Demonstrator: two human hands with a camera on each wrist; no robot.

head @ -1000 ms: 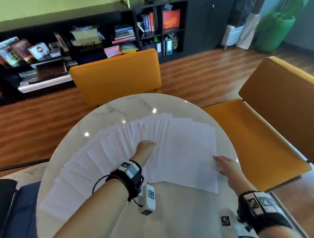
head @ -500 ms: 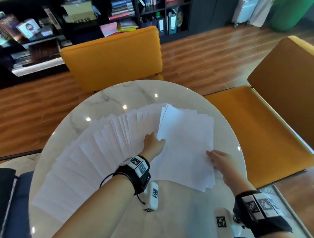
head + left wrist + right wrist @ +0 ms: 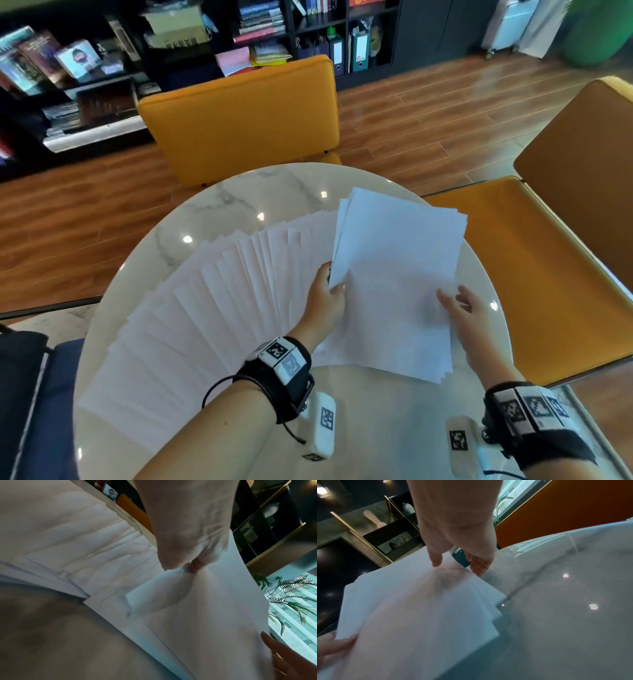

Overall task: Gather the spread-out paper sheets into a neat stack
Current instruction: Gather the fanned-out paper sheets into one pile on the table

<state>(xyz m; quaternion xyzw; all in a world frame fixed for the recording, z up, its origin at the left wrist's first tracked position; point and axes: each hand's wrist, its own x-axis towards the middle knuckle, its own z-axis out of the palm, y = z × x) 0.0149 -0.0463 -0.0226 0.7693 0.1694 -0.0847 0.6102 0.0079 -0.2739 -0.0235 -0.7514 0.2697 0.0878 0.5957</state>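
Head view: round marble table (image 3: 239, 192), white paper sheets (image 3: 191, 318) fanned across its left and middle. At the fan's right end a gathered bundle (image 3: 394, 281) is tilted up off its left edge. Left hand (image 3: 323, 294) reaches forward, thumb on top of the bundle's left edge, fingers hidden beneath: pinching it. Right hand (image 3: 460, 308) lies on the bundle's right edge, fingers loosely extended, not closed around anything. Orange chairs (image 3: 239, 116) beyond the table and to its right. Left wrist view: thumb and fingers (image 3: 193, 566) pinch the puckered paper, fanned sheets behind. Right wrist view, blurred: thumb on top of the bundle, fingers (image 3: 479, 565) reaching down past its far edge; corners splayed.
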